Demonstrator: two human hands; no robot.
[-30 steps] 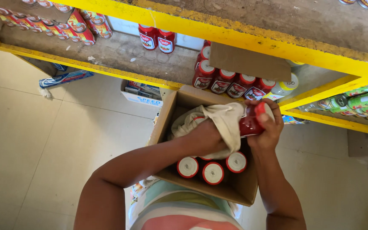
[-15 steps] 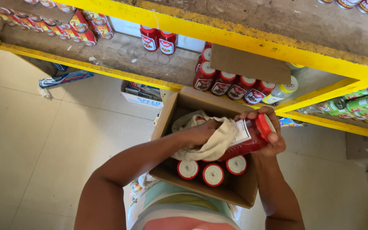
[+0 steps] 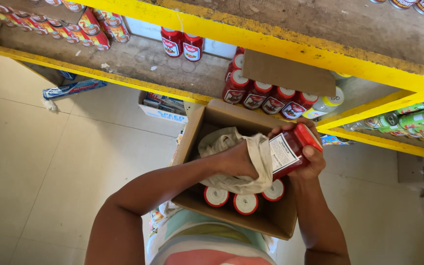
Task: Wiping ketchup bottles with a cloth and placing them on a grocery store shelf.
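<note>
My right hand point(image 3: 309, 159) grips a red jar point(image 3: 290, 149) with a red lid and a white label, tilted over an open cardboard box point(image 3: 192, 135). My left hand point(image 3: 236, 159) holds a cream cloth point(image 3: 261, 152) pressed against the jar's side. The cloth drapes down into the box. At the box's near end stand three more red-capped jars point(image 3: 245, 202), seen from above.
A yellow-edged shelf point(image 3: 123, 78) runs across the top, with a row of red jars point(image 3: 258, 93), two red bottles point(image 3: 181, 45) and colourful packets point(image 3: 89, 24). A cardboard sheet point(image 3: 288, 73) lies on the jars. Green cans point(image 3: 418, 120) sit right. Tiled floor point(image 3: 35, 162) lies left.
The jar has turned in my right hand so its label faces up and the lid points right. My left hand has slid the cloth along the jar's side.
</note>
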